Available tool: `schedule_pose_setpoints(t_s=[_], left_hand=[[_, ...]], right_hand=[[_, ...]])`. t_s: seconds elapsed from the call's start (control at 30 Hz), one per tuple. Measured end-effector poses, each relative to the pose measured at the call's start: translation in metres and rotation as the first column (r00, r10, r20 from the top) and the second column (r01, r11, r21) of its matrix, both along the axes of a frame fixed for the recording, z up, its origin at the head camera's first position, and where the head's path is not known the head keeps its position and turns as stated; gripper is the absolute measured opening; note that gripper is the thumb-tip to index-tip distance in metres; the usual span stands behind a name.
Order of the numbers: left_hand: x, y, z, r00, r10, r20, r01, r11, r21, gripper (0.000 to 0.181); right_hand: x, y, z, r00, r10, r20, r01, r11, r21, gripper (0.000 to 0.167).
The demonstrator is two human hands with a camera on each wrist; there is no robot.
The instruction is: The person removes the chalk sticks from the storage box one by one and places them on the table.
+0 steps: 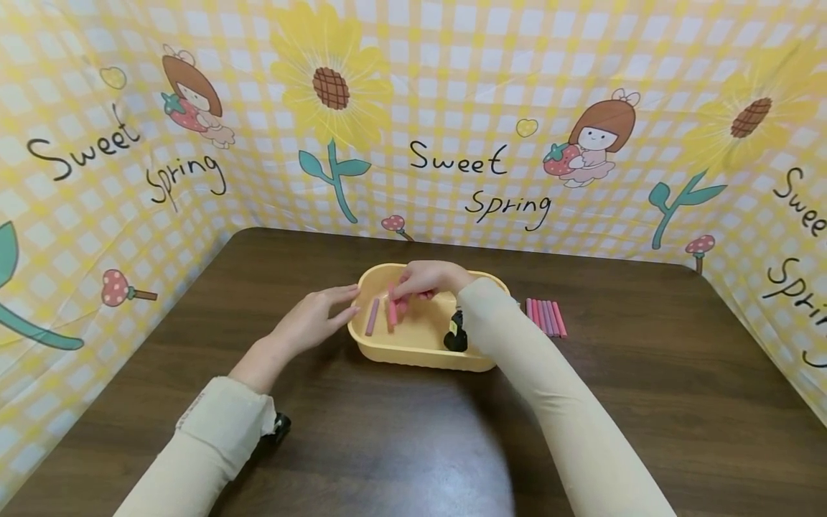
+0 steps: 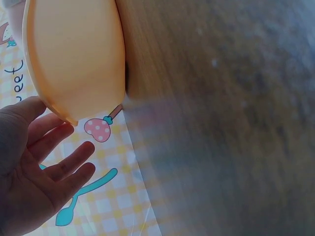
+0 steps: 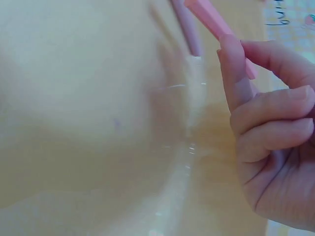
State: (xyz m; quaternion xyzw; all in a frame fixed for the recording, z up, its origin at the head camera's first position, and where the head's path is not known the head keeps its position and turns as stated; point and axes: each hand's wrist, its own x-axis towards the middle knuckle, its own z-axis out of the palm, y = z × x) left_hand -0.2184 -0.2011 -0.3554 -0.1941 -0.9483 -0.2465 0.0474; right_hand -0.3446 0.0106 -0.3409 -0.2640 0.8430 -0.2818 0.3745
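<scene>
A yellow oval basin (image 1: pixel 420 359) sits on the table, and inside it, near its left end, lies a purple stick (image 1: pixel 372 317). Just to the right of that, my right hand (image 1: pixel 423 278) is over the basin. Its thumb and index finger pinch a pink stick (image 3: pixel 212 18), while the other fingers curl toward the palm in the right wrist view. With fingers mostly straight, my left hand (image 1: pixel 310 319) touches the basin's left end. In the left wrist view, the left fingertips (image 2: pixel 64 132) are at the basin rim.
A row of several pink and purple sticks (image 1: pixel 546 318) lies on the table right of the basin, partly behind the right sleeve. The brown table (image 1: pixel 400 445) is bordered by a yellow checked cloth (image 1: pixel 439 108). A black wrist device (image 1: pixel 456 334) hangs over the basin.
</scene>
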Motion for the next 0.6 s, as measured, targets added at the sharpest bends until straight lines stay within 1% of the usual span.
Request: schedule_pose_setpoints(t_s=[0.07, 0.23, 0.43, 0.6], left_hand=[[0.0, 0.0, 0.0, 1.0, -0.001, 0.003, 0.001, 1.0, -0.001, 0.043], [-0.001, -0.001, -0.001, 1.0, -0.004, -0.005, 0.004, 1.0, 0.0, 0.043], [-0.001, -0.001, -0.001, 1.0, -0.011, -0.01, 0.011, 1.0, 0.006, 0.043], [0.0, 0.0, -0.001, 1.0, -0.014, -0.011, 0.014, 1.0, 0.011, 0.043]], right_hand=[[0.001, 0.005, 0.005, 0.999, -0.027, 0.029, 0.028, 0.999, -0.034, 0.024], [0.005, 0.018, 0.017, 0.995, -0.046, 0.091, 0.057, 0.992, -0.115, 0.022], [0.009, 0.032, 0.026, 0.993, -0.039, 0.111, 0.056, 0.985, -0.162, 0.025], [0.011, 0.044, 0.029, 0.99, -0.058, 0.13, 0.081, 0.981, -0.179, 0.026]])
